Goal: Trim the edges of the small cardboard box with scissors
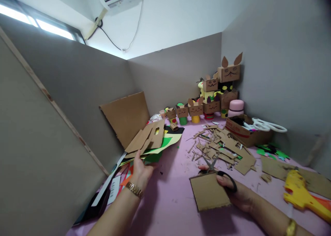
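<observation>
My right hand is closed around scissors with dark handles, and also grips a squarish cardboard piece. The scissor blades point away from me, spread apart beyond the cardboard's far edge. My left hand is at the near edge of a pile of cardboard sheets, thumb up and fingers stretched to the right. Under that cardboard lie green paper and pale yellow paper. Whether the left fingertips touch a sheet is hard to tell.
Cardboard scraps litter the pink tabletop. At right are a yellow glue gun and an open box beside a pink flask. Cardboard animal figures stand behind. A large cardboard sheet leans on the left partition.
</observation>
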